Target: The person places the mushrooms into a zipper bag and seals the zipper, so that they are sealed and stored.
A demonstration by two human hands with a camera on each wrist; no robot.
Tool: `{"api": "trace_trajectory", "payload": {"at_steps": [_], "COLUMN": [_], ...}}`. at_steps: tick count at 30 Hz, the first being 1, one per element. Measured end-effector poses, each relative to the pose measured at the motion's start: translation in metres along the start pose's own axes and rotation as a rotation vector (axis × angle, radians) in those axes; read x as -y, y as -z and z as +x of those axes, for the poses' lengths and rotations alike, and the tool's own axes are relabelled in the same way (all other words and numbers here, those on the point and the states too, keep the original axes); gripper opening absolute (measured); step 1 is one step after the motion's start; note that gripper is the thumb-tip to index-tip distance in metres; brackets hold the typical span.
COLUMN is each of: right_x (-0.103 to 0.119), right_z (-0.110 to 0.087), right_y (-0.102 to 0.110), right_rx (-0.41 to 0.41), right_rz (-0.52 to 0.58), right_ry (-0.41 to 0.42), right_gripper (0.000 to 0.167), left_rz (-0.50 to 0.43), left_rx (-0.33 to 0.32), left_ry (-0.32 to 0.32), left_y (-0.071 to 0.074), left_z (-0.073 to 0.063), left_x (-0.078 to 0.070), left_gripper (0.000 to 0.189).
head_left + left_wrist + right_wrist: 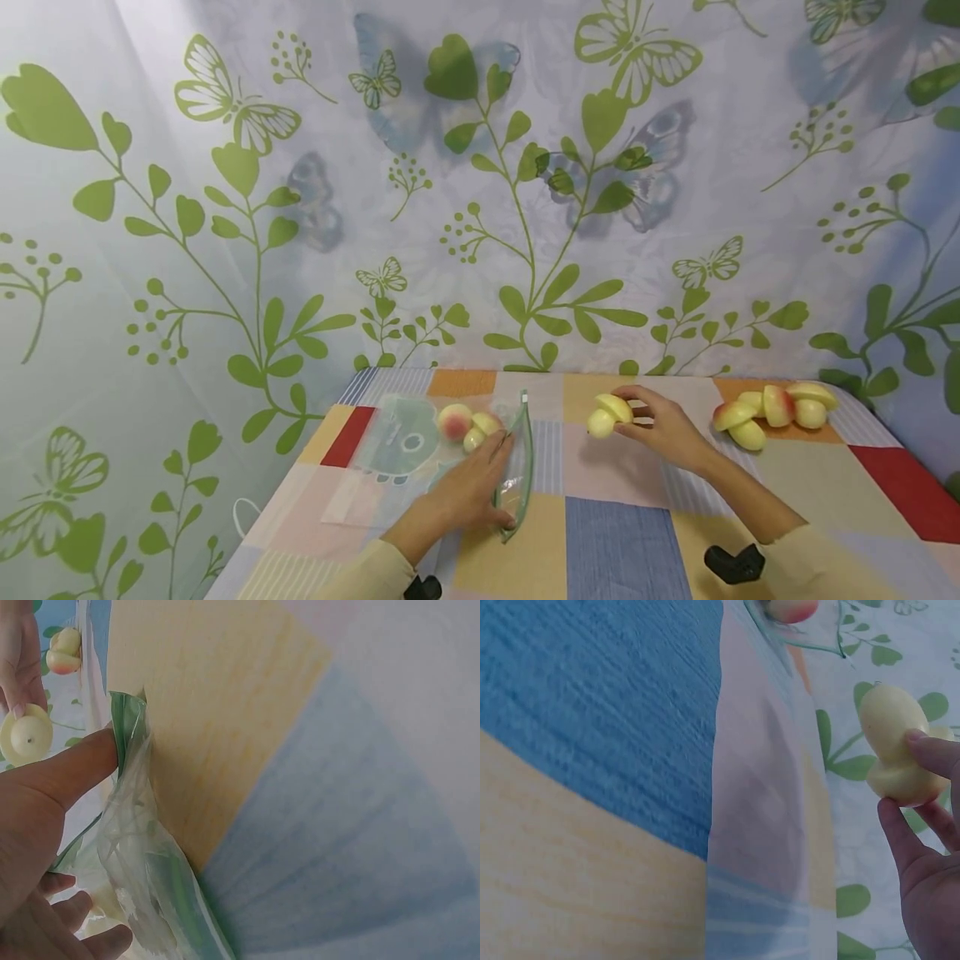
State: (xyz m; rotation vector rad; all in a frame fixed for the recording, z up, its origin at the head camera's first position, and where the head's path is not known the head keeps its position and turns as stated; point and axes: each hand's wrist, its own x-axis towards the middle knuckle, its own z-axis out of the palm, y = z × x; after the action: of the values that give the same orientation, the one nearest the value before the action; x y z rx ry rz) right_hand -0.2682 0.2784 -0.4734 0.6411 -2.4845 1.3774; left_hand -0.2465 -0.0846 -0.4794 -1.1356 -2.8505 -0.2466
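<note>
1. Now toy mushroom [609, 415] is in R hand [671, 429], off the patchwork cloth [622, 533], b/w clear bag [405, 442] & mushroom pile [776, 410]; thumb & fingers pinch it nr the cap/stem join
2. Handling (guess): prob light, firm, smooth, maybe a bit slippery; best hold = neck or cap rim, leaving stem end free
3. Long axis runs thru stem & cap, tilted: in head view stem pts down-left, bag side, cap up-right
4. L hand [472, 487] spread at bag's mouth, thumb touching green edge; peach-like pieces [454, 422] beside its fingers
</note>
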Motion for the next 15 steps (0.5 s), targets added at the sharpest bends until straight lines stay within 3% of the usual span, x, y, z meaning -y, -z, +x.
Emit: {"api": "trace_trajectory", "payload": {"at_steps": [8,15], "right_x": [0.008,0.012], "right_z": [0.008,0.017], "right_y": [-0.017,-0.035], "right_rx": [0.018,0.055], "right_rz": [0.037,0.058], "right_ry": [0.01,-0.003], "right_gripper": [0.053,0.053], "left_rz": [0.001,-0.02], "left_rx": [-0.014,-0.001], "left_ry": [-0.025,0.001], "left_y": [0.001,0.0], "left_z": [-0.001,-0.001], "left_x": [0.0,0.001], "left_gripper": [0.125,0.126]}}
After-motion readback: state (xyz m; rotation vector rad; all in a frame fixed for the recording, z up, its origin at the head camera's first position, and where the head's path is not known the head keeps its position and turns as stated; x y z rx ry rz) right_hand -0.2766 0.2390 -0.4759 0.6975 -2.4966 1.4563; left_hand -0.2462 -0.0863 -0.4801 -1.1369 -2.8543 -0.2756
